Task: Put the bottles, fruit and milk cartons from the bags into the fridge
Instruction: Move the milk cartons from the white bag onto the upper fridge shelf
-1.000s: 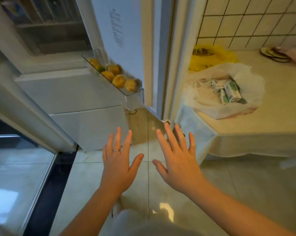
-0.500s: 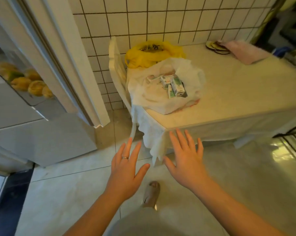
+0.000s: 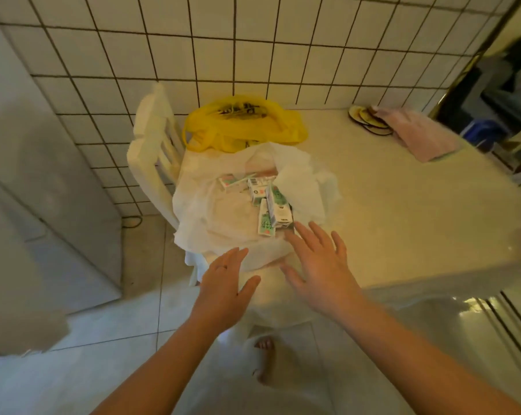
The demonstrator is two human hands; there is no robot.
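The person's left hand point(image 3: 223, 283) and right hand point(image 3: 322, 271) both reach forward with fingers straight and spread, holding nothing. The left hand wears a ring point(image 3: 221, 267), and its fingertips lie over the near edge of a white plastic bag point(image 3: 205, 217). The right hand's fingertips are just beside the nearest of the milk cartons point(image 3: 271, 209); whether they touch it cannot be told.

The cartons lie in a loose heap inside the open white bag, which sits at the corner of a cream-covered table point(image 3: 403, 205). They are white with green and pink print. One shows a round logo and another a line of green characters, but all of it is too blurred to read.

Behind the white bag and touching it is a yellow bag point(image 3: 244, 121) with dark printed characters, also unreadable. A white chair point(image 3: 154, 151) stands against the tiled wall point(image 3: 253, 49) beside the table. Farther along the table, a pink cloth point(image 3: 415, 136) partly covers some round mats point(image 3: 364, 119). A bare foot point(image 3: 265, 363) shows on the floor below.
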